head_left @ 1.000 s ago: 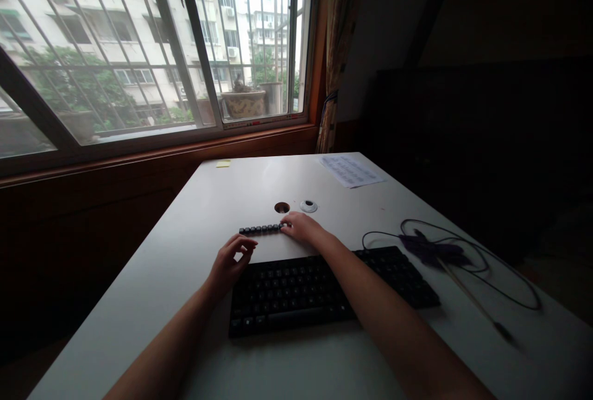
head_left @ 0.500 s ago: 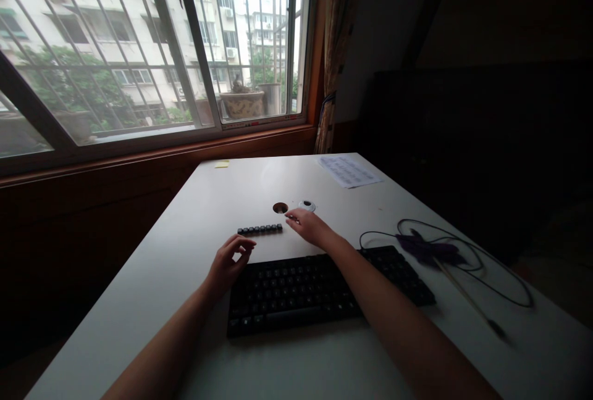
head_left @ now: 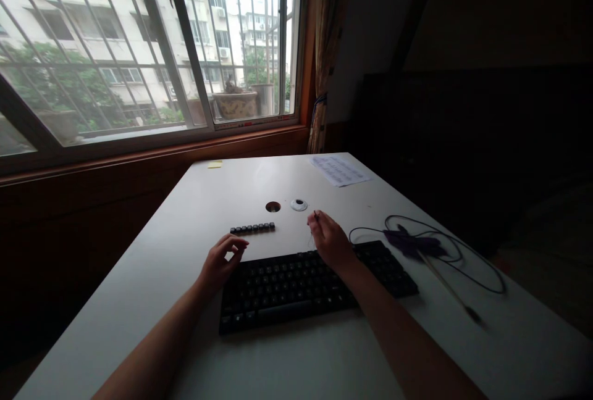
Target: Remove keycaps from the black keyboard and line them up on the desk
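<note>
Find right hand (head_left: 331,242) raised over the far edge of the black keyboard (head_left: 287,292), with fingertips apparently pinched on a small dark piece (head_left: 317,215), too small to identify. Rate as main risk a slip from that narrow pinch, with possible loss down the uncovered round hole (head_left: 273,207) near the middle of the desk (head_left: 241,187). Find left hand (head_left: 218,261) loosely curled by the keyboard's far left corner, with nothing visible in its fingers. Note row of dark keycap-like blocks (head_left: 252,228) just past those fingers, between keyboard and hole, nearer the desk's left edge than its right. Judge liable to scatter from a careless brush of either hand. Note right forearm (head_left: 393,320) crossing above the keyboard; judge prone to cause a nudge or stray keypress if lowered. Note white ring (head_left: 299,205) beside the hole, easily knocked. Toward the desk's right edge, record looped black cable (head_left: 503,289), purple bundle (head_left: 412,241) and thin rod (head_left: 448,287); consider possible a snag there from a wide elbow swing, with a tug on the keyboard.
</note>
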`<state>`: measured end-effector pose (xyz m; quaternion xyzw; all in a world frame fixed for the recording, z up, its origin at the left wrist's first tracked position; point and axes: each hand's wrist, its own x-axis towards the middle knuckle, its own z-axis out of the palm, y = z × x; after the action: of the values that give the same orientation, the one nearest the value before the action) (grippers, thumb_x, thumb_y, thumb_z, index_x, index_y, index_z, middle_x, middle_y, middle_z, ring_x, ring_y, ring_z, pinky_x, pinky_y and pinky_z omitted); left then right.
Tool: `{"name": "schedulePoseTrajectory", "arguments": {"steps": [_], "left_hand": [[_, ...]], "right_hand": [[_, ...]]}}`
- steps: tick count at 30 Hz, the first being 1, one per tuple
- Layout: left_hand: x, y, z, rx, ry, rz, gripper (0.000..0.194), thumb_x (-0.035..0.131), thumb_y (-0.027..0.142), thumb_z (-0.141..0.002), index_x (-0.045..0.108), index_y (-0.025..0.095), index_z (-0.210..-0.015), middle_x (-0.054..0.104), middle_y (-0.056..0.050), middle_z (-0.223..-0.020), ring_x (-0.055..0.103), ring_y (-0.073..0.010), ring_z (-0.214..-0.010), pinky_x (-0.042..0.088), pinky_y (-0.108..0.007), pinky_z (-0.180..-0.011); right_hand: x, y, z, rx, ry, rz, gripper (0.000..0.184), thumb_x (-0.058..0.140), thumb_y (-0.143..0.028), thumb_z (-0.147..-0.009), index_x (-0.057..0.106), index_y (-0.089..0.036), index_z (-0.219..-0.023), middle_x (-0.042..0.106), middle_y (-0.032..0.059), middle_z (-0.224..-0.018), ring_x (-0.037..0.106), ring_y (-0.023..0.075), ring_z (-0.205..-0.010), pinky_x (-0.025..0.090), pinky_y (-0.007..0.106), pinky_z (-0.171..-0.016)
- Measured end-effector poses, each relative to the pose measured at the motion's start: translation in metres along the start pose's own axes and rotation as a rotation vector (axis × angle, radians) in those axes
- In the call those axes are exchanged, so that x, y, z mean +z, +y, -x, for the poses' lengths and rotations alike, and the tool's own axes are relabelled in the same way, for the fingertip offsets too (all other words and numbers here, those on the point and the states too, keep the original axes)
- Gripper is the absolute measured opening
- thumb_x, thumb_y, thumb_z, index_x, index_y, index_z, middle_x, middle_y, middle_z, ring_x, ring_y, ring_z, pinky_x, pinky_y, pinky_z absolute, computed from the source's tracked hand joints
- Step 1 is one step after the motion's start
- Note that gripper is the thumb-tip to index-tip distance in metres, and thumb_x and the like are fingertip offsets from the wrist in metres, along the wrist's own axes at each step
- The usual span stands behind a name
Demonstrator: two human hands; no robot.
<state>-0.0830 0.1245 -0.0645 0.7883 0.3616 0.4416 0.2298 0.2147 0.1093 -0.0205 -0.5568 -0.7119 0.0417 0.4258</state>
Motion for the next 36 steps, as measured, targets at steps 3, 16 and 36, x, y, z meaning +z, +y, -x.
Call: {"name": "schedulePoseTrajectory", "arguments": {"steps": [3, 16, 36], "left_hand": [[0.000, 0.001, 0.000, 0.021, 0.001, -0.014, 0.015, 0.054, 0.017, -0.091, 0.066, 0.020, -0.099, 0.062, -0.006, -0.093, 0.061, -0.0170, -0.085, 0.052, -0.030, -0.072], [0.001, 0.001, 0.000, 0.035, -0.002, -0.025, 0.014, 0.054, 0.020, -0.091, 0.067, 0.019, -0.098, 0.064, -0.007, -0.091, 0.061, -0.0172, -0.083, 0.052, -0.030, -0.070], [0.002, -0.002, 0.001, 0.032, -0.038, -0.040, 0.014, 0.054, 0.019, -0.092, 0.066, 0.020, -0.099, 0.063, -0.006, -0.093, 0.062, -0.0163, -0.083, 0.052, -0.029, -0.071]], "right_hand": [[-0.002, -0.004, 0.007, 0.053, -0.055, -0.067, 0.030, 0.032, -0.039, -0.100, 0.055, -0.020, -0.093, 0.065, 0.0079, -0.085, 0.062, 0.0210, -0.078, 0.048, 0.032, -0.076], [0.001, -0.008, 0.020, -0.125, -0.275, -0.061, 0.022, 0.040, -0.034, -0.098, 0.055, -0.022, -0.087, 0.062, 0.0021, -0.077, 0.059, 0.0156, -0.069, 0.044, 0.027, -0.069], [0.001, 0.021, 0.013, 0.154, -0.285, -0.354, 0.028, 0.042, -0.042, -0.096, 0.057, -0.020, -0.086, 0.055, -0.0049, -0.056, 0.057, 0.0129, -0.050, 0.046, 0.024, -0.059]]}}
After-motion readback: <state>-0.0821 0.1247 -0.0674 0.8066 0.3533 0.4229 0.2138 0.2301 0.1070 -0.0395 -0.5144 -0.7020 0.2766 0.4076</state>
